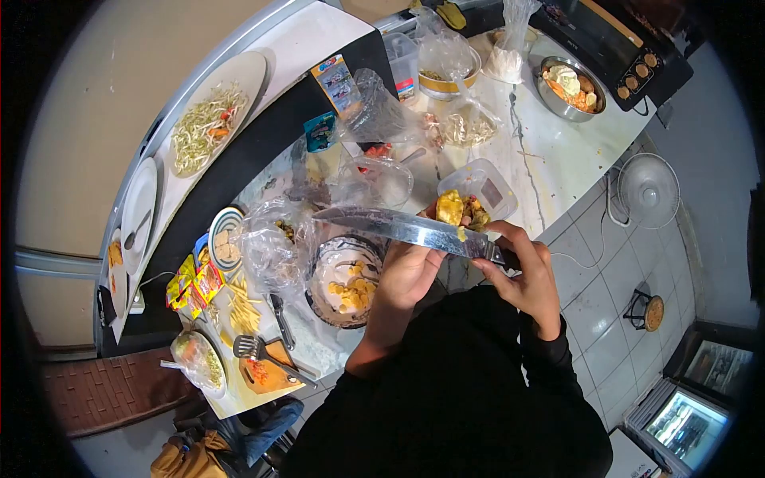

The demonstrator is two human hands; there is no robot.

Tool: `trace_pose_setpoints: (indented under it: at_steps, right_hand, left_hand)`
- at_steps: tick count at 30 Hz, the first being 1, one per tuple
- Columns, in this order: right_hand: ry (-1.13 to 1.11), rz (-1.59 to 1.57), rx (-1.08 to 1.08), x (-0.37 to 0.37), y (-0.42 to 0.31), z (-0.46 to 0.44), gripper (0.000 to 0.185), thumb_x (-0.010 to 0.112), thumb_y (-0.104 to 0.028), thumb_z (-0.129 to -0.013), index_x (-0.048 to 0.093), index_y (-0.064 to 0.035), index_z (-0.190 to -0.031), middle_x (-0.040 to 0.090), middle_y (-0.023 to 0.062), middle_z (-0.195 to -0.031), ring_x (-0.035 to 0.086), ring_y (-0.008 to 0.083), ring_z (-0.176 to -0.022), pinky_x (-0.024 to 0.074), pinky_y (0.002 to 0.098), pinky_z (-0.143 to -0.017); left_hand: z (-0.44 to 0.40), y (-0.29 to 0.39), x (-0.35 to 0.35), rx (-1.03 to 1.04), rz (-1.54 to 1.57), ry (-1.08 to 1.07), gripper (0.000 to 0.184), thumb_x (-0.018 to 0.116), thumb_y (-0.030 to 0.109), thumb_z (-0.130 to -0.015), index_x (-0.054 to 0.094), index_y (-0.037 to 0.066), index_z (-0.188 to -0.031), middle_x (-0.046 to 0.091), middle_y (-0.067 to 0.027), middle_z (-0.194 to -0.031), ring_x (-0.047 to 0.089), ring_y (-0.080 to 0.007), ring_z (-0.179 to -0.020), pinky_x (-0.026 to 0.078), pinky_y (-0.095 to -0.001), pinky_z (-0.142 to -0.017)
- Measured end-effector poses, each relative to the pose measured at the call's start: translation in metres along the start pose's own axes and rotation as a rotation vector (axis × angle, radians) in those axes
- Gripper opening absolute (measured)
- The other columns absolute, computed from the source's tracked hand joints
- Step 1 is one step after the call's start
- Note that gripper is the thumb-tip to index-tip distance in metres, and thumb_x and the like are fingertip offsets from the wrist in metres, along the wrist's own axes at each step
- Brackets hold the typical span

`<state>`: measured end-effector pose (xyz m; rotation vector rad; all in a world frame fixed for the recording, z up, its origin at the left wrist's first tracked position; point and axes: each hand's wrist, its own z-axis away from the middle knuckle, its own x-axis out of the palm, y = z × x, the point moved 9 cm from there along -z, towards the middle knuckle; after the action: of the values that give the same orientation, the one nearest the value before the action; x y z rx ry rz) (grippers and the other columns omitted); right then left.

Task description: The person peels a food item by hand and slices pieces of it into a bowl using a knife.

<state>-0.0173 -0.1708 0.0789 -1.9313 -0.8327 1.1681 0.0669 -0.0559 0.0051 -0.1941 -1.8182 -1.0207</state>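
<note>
My right hand [519, 269] grips the dark handle of a large kitchen knife [398, 226], its broad blade pointing left. Behind the blade, my left hand [408, 269] holds a yellow chunk of food [449, 209] at its fingertips; the knife hides part of those fingers. A clear plastic tub [498, 187] with chopped, mixed-colour food [476, 215] sits just beyond the chunk. Below the blade, to the left of my left hand, a round bowl [316, 307] contains white powder and yellow pieces [351, 293].
Clear plastic bags [275, 251] crowd the counter's left. A metal bowl [572, 110] of food stands near a toaster oven [610, 48]. A slotted spatula [253, 347] lies over a cutting board [275, 374]. Plates line the raised ledge [299, 36]. A person's jeans [271, 430] show lower left.
</note>
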Motion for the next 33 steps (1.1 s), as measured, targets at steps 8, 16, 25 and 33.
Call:
trace_pose_setpoints:
  at_steps: [8,16,25,33]
  right_hand:
    - [0.057,-0.011,0.02,-0.005,0.0,0.0,0.045,0.077,-0.013,-0.077,0.056,-0.0026,-0.114,0.067,0.0178,-0.078,0.064,0.0273,-0.058,0.0477,0.0306,-0.054]
    - [0.018,0.054,0.049,-0.01,-0.001,0.002,0.047,0.078,-0.013,-0.075,0.056,-0.0034,-0.115,0.067,0.0176,-0.08,0.066,0.0286,-0.061,0.0492,0.0325,-0.056]
    - [-0.016,0.06,-0.007,-0.002,-0.004,0.005,0.046,0.079,-0.017,-0.076,0.057,-0.0051,-0.114,0.066,0.0173,-0.078,0.065,0.034,-0.062,0.0498,0.0352,-0.057]
    - [0.043,0.049,-0.003,-0.006,-0.004,0.003,0.047,0.079,-0.016,-0.076,0.056,-0.0042,-0.115,0.066,0.018,-0.076,0.066,0.0337,-0.064,0.0492,0.034,-0.057]
  left_hand:
    - [0.004,0.005,-0.007,0.006,0.018,0.113,0.03,0.047,0.002,-0.098,0.053,0.004,-0.127,0.057,-0.0128,-0.126,0.058,-0.0255,-0.114,0.049,-0.0419,-0.099]
    - [0.0,0.006,-0.007,-0.034,-0.085,0.252,0.038,0.052,0.008,-0.096,0.043,0.0,-0.132,0.053,-0.0148,-0.128,0.053,-0.0267,-0.12,0.043,-0.0395,-0.105]
    - [0.002,-0.004,0.002,-0.048,0.07,0.151,0.043,0.055,0.019,-0.097,0.042,-0.002,-0.131,0.053,-0.0156,-0.129,0.049,-0.0261,-0.125,0.039,-0.0383,-0.108]
    - [0.006,-0.009,-0.006,-0.069,0.058,0.181,0.034,0.051,0.002,-0.095,0.046,-0.001,-0.129,0.055,-0.0149,-0.126,0.055,-0.0247,-0.118,0.048,-0.0362,-0.1]
